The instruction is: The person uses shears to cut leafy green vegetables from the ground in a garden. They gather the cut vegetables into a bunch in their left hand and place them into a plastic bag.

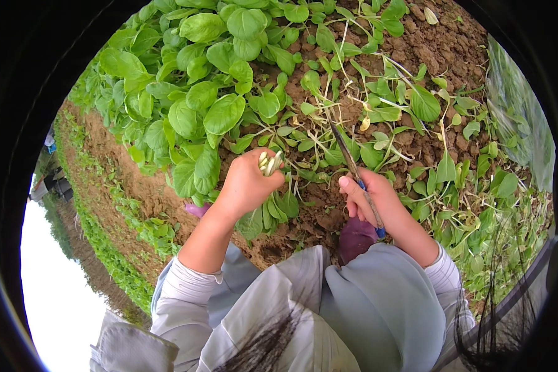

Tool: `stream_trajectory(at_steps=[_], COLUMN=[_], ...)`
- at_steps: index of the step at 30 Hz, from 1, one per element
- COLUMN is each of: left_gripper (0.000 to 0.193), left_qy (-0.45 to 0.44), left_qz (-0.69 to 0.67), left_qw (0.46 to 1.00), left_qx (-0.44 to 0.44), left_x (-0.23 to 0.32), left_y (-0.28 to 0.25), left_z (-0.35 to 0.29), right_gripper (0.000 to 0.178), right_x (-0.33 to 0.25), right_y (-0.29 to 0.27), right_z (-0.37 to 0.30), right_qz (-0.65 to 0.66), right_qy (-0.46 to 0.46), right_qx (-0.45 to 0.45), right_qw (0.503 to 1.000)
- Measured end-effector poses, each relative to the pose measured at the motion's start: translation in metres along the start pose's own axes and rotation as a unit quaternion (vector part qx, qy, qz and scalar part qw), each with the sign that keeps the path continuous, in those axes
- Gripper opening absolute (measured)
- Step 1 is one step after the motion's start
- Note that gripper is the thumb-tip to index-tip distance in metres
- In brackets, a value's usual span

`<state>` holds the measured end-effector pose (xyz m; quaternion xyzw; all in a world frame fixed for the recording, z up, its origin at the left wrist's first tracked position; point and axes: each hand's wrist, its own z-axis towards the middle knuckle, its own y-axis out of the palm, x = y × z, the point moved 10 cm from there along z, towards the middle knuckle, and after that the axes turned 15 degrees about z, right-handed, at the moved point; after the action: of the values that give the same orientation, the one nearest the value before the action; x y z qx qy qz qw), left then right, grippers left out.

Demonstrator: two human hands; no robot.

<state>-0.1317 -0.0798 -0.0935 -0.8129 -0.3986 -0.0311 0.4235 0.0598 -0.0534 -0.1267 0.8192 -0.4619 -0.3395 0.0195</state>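
My left hand (247, 185) is closed around a small bunch of leafy greens (270, 216). The pale cut stem ends stick up out of the fist, and the leaves hang down below it. In my right hand (378, 201) is a thin, dirt-stained knife (347, 152) with blue on its handle. Its blade slants away from me to the upper left, its tip among loose leaves and soil. A gap separates the two hands. Just beyond my left hand stand dense growing greens (198, 93).
Brown clumpy soil (440, 46) lies at the far right, with scattered cut leaves (425, 104) and stalks over it. Clear plastic sheeting (521, 111) runs along the right edge. Purple footwear (356, 240) shows beneath my right wrist. Rows of small plants (115, 229) stretch along the left.
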Motion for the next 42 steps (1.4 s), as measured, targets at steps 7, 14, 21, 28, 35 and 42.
stream_trajectory(at_steps=[7,14,21,28,35,42], left_gripper=[0.019,0.019,0.033,0.03,0.021,0.013], left_qy=[0.027,0.138,0.04,0.08,0.073,-0.037], left_qz=[0.536,0.697,0.536,0.688,0.668,0.355], left_qw=[0.844,0.704,0.843,0.717,0.74,0.934], left_qx=[0.022,-0.003,-0.019,-0.079,-0.03,0.022], left_x=[-0.031,-0.064,-0.076,-0.078,-0.066,-0.047], left_y=[-0.026,0.014,-0.006,0.01,-0.019,-0.105], left_z=[0.049,0.088,0.101,0.087,0.064,0.028], right_gripper=[0.032,0.029,0.031,0.028,0.026,0.032], right_x=[0.0,0.0,-0.005,-0.007,-0.006,-0.011], right_y=[0.004,0.001,-0.001,0.001,0.001,0.014], right_z=[-0.003,-0.003,-0.005,-0.006,-0.005,-0.004], right_qz=[-0.02,-0.029,-0.05,-0.048,-0.063,-0.073], right_qy=[0.008,-0.006,-0.002,-0.002,0.005,-0.01], right_qx=[-0.014,-0.011,-0.006,-0.006,0.001,-0.042], right_qw=[1.0,0.999,0.999,0.999,0.998,0.996])
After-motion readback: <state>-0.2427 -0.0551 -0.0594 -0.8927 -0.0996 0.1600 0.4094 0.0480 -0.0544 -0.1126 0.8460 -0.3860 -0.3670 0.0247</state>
